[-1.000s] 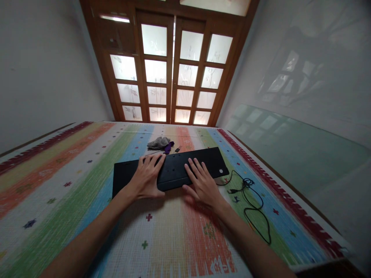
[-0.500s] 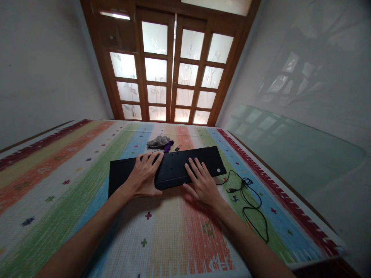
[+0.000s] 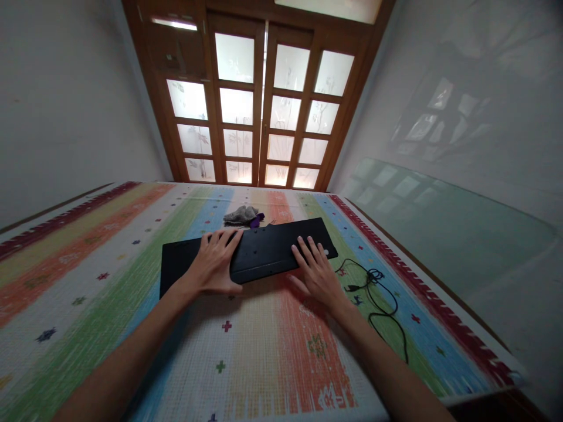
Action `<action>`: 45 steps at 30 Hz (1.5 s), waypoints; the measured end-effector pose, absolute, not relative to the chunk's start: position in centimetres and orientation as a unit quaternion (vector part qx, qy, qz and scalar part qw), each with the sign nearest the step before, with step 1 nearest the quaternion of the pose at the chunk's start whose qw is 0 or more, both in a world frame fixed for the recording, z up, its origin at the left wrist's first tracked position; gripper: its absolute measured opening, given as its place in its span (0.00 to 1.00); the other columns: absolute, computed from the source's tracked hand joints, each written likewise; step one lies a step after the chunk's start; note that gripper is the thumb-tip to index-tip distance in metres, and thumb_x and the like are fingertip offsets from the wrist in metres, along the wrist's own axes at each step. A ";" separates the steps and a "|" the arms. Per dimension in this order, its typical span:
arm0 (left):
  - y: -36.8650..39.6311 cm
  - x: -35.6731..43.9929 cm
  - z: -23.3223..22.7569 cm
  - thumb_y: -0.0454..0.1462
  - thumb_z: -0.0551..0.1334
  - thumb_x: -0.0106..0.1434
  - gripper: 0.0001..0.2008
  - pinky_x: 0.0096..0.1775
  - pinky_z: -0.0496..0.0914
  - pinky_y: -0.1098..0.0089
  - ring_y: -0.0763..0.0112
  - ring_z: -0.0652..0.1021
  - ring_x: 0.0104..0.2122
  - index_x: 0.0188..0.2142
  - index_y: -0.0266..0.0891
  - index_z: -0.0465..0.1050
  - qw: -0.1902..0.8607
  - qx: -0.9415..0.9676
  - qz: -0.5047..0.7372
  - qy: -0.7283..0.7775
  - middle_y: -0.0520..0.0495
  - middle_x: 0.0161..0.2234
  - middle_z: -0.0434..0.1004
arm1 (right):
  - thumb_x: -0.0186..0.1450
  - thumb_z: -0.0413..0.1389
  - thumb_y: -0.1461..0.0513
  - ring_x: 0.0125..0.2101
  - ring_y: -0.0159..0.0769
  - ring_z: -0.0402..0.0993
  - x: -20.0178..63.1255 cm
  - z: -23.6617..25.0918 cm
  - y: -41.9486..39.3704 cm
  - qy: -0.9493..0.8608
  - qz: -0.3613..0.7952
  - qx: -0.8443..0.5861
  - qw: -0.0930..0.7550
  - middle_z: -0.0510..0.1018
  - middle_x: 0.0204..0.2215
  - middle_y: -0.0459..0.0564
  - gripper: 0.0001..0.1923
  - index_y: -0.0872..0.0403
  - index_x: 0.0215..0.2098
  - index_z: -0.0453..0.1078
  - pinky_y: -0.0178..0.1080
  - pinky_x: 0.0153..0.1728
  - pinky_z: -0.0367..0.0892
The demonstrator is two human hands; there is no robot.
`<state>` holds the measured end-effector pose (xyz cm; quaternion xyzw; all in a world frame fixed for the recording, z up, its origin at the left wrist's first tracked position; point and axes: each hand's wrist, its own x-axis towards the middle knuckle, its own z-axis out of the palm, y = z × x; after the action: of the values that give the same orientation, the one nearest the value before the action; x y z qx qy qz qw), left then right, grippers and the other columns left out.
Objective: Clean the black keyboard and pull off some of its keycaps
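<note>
Keyboard (image 3: 268,253), black, long and flat, lies underside up across the middle of the striped mat (image 3: 109,305); we see a plain back panel with small dots and a round pale mark near its right end. Its right end sits a bit farther from us than its left. Under it, the mat covers the whole surface in bands of red, orange, green, blue and white with small cross motifs. Behind the mat stands a wooden door (image 3: 264,105) with frosted glass panes, and pale walls run on both sides.

Our left hand (image 3: 213,266) rests flat on the keyboard's left-centre part, fingers spread and pointing away from us, thumb at the near edge. Our right hand (image 3: 319,272) lies flat too, fingers spread over the right part, palm coming off the near edge onto the mat. Neither hand is closed round anything; both just press down on top.

Right of the keyboard, a black cable (image 3: 382,305) trails off and loops loosely over the mat, running toward the near right corner. Just beyond the far edge lies a crumpled grey cloth (image 3: 240,214), with a small purple item (image 3: 257,220) touching it; we cannot tell what that item is.
</note>
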<state>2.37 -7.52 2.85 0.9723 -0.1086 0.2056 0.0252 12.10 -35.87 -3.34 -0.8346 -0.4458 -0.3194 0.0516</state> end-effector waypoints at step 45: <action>-4.3 1.1 4.5 0.41 0.71 0.42 0.55 0.62 0.62 0.49 0.45 0.66 0.63 0.68 0.44 0.49 0.242 0.953 0.024 -0.181 0.39 0.66 0.60 | 0.59 0.68 0.53 0.55 0.53 0.74 12.3 4.7 -43.0 -0.507 -0.286 -0.698 0.416 0.76 0.54 0.62 0.30 0.52 0.57 0.70 0.56 0.54 0.70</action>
<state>1.10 -4.27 4.46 0.9529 -0.1808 0.0244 0.2421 12.30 -43.00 4.69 -0.6979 -0.5075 -0.2863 0.4165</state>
